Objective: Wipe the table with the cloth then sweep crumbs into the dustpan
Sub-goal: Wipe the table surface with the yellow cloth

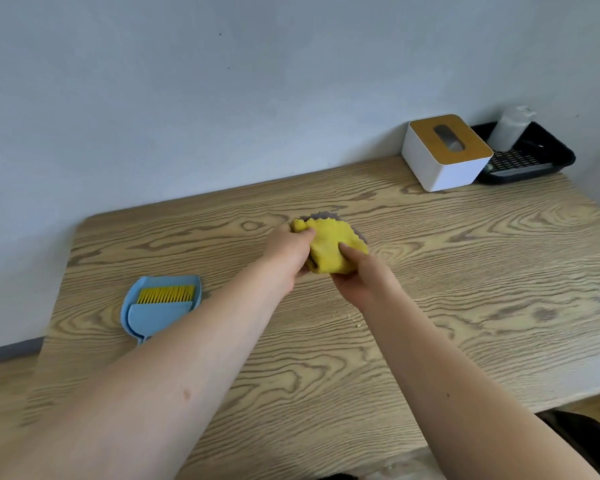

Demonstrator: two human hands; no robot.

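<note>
— Where's the cloth (329, 249)?

— Bunched above mid-counter (465, 271), my left hand (286, 252) and right hand (357, 275) both curled around it, gathering a pad for wiping.

— The rest?

— Crumbs (349, 317) nearer me than the cloth; dustpan (160, 306) left of it, waiting.

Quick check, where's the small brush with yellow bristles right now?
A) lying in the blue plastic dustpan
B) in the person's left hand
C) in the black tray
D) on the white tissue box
A: the small brush with yellow bristles lies nested in the blue plastic dustpan at the table's left, untouched, while the left hand and right hand both hold the yellow cloth.
</note>
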